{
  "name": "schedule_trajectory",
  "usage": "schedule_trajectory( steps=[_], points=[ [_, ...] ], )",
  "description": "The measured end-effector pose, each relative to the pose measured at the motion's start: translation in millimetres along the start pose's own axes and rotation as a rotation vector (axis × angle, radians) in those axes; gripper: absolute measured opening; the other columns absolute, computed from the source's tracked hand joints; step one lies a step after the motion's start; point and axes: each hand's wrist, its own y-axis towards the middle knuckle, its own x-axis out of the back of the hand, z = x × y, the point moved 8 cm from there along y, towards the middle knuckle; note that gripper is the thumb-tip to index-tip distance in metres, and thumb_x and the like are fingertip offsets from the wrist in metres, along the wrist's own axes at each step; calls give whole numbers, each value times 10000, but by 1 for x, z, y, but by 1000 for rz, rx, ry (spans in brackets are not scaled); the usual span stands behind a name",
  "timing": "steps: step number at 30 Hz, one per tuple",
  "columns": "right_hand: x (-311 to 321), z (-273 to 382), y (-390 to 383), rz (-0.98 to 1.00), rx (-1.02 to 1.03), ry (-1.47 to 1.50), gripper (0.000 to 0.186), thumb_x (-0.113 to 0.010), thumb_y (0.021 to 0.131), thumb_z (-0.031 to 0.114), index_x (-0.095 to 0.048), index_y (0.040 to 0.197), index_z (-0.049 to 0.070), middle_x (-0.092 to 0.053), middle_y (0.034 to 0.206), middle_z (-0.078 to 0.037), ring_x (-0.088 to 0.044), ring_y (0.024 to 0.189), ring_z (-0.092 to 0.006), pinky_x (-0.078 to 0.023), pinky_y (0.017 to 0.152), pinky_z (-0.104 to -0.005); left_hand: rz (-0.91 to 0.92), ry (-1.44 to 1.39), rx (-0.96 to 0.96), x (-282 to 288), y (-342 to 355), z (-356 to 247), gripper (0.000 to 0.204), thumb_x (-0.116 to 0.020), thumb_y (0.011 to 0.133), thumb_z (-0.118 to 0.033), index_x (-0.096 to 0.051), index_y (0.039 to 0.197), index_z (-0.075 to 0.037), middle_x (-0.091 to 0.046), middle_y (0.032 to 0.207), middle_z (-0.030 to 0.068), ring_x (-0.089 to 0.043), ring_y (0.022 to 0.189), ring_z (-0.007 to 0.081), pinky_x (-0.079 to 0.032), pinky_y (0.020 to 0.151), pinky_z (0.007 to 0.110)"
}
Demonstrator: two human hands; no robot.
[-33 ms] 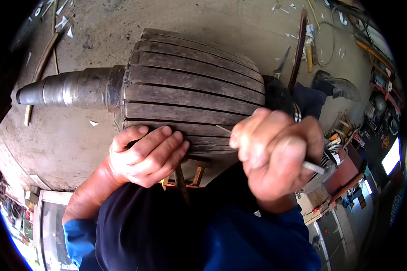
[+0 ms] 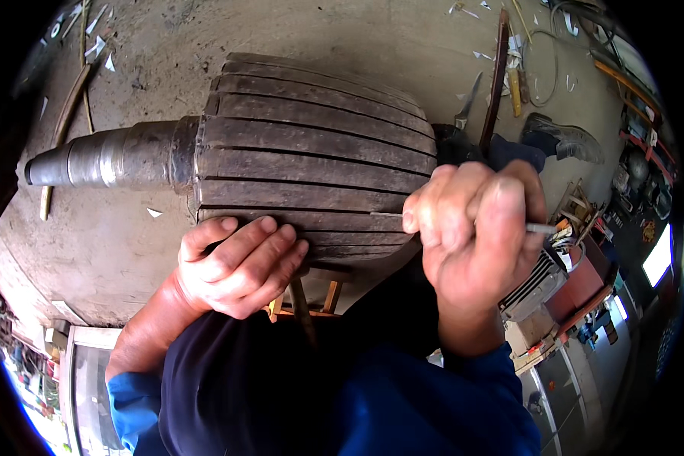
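Note:
A large dark cylindrical rotor (image 2: 311, 163) with lengthwise slots lies across the view, its stepped metal shaft (image 2: 102, 156) pointing left. My left hand (image 2: 239, 266) rests on the rotor's near side with its fingers laid out over the surface and nothing seen in its grasp. Closed in a fist, my right hand (image 2: 479, 235) grips a thin metal rod (image 2: 539, 228). One end sticks out past the heel of the hand; the other, narrow and flat-looking, reaches a slot near the rotor's right end. My fingers hide the middle of the rod.
Beyond the rotor's right end lie a knife-like blade (image 2: 470, 102), a dark bar (image 2: 496, 83) and a yellow-handled tool (image 2: 514, 91) on the floor. A shoe (image 2: 566, 140) shows at the right. Wooden legs (image 2: 331, 296) stand below the rotor. Paper scraps litter the floor.
My right hand has moved right and slightly up with the rod, which now lies flatter along the slot. The left hand stays on the rotor, and the whole view has shifted slightly.

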Motion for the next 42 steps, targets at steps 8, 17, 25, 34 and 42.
schedule_trajectory(
  steps=[8, 17, 25, 34, 42],
  points=[
    [0, -2, 36, 29, -161, -232, 272, -477, 1101, 152, -503, 841, 80, -538, 620, -44, -517, 521, -141, -506, 495, -325, 9, 50, -44, -8, 7, 7, 193, -744, 856, -257, -795, 1042, -258, -696, 1147, -38, -653, 1065, 149, -417, 1046, 410],
    [-21, 3, -29, 312, 375, -461, 151, -583, 1030, 76, -473, 964, -4, -616, 728, -111, -547, 563, -169, -560, 562, -379, -25, 38, -24, -8, 15, 10, 219, -757, 836, -216, -795, 1051, -232, -699, 1142, -22, -653, 1075, 172, -449, 991, 406],
    [17, 12, 7, -11, 47, -149, 175, -656, 1007, 44, -537, 888, -3, -632, 670, -74, -574, 553, -86, -513, 511, -253, -24, 63, -40, -8, 9, 11, 210, -744, 847, -224, -799, 1048, -246, -700, 1134, -23, -654, 1078, 168, -436, 1023, 399],
    [-5, 8, -33, 272, 392, -499, 199, -538, 1069, 120, -418, 940, 27, -590, 687, -107, -532, 548, -152, -547, 550, -358, -13, 51, -38, -7, 8, 10, 226, -749, 820, -207, -800, 1039, -236, -701, 1138, -20, -649, 1082, 176, -448, 1000, 398],
    [4, 14, -32, 319, 373, -393, 104, -608, 978, -18, -505, 974, -30, -653, 741, -134, -623, 632, -181, -593, 667, -387, -43, 45, -19, -10, 7, 8, 200, -743, 822, -213, -805, 1011, -228, -725, 1140, -38, -665, 1098, 145, -453, 991, 362]
  ],
)
